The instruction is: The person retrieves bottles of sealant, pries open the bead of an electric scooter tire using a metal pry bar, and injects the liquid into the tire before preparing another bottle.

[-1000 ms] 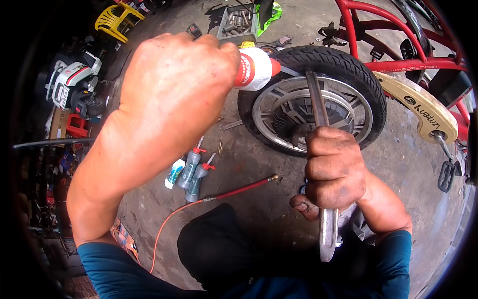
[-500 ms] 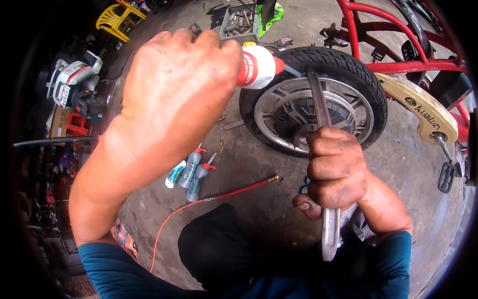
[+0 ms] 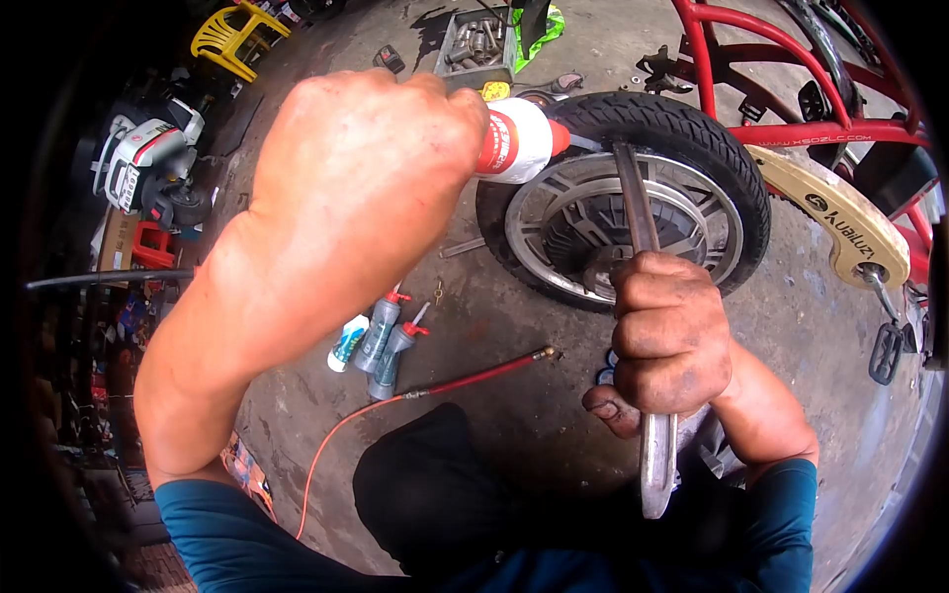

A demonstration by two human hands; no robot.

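Note:
My left hand point(image 3: 366, 178) is closed around a red and white squeeze bottle point(image 3: 516, 141), tipped sideways. Its red cap and clear nozzle point right, reaching the gap between the black tire point(image 3: 717, 138) and the silver rim point(image 3: 524, 232). Fingers wrapped round its shaft, my right hand point(image 3: 667, 331) grips a long metal tire lever point(image 3: 638, 203). The lever's far end sits at the upper rim edge, against the tire; its near end sticks out below the fist. The wheel lies on the ground, with a dark hub in its middle.
Several small bottles point(image 3: 381, 336) stand below my left forearm. An orange air hose point(image 3: 336, 430) crosses the floor. Behind are a grey box of metal parts point(image 3: 484, 69) and a yellow chair point(image 3: 237, 40). A red frame point(image 3: 791, 130) with a beige swingarm point(image 3: 835, 222) is at the right.
The bottle and my left hand have shifted slightly right and down. My right hand, still holding the lever, appears a little further right in the view.

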